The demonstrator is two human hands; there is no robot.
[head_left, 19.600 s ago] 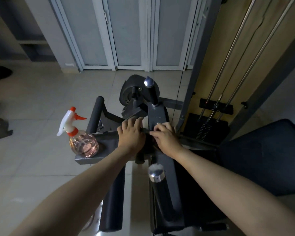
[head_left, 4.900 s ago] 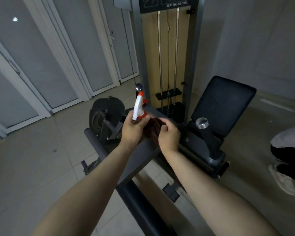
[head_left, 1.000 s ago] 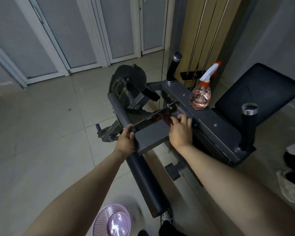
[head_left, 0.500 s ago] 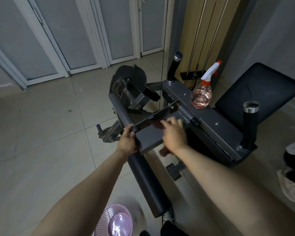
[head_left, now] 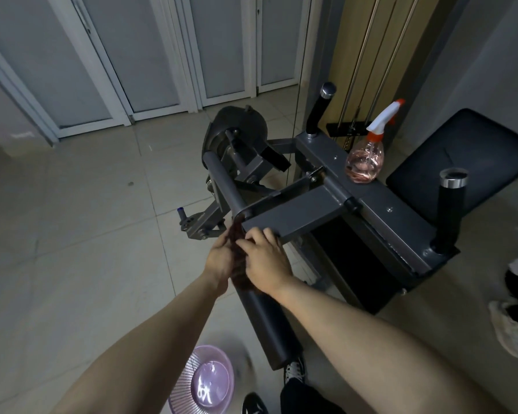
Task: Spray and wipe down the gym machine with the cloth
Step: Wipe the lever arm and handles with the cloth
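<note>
Cloth (head_left: 237,252) gripped at the roller pad (head_left: 266,321)
Purple basket (head_left: 204,380) at six o'clock; at centre, left hand (head_left: 219,261) and right hand (head_left: 266,262) clutch the cloth over the pad; spray bottle (head_left: 367,158) stands on the machine frame (head_left: 401,216) at two o'clock.

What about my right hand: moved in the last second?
Yes. The right hand slid along the grey plate to its outer end, away from the spray bottle.

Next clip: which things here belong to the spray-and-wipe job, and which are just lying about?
Job:
cloth, held by left hand and right hand
spray bottle, standing on the gym machine

Lying about:
purple basket on the floor
another person's shoe at the right edge
</note>
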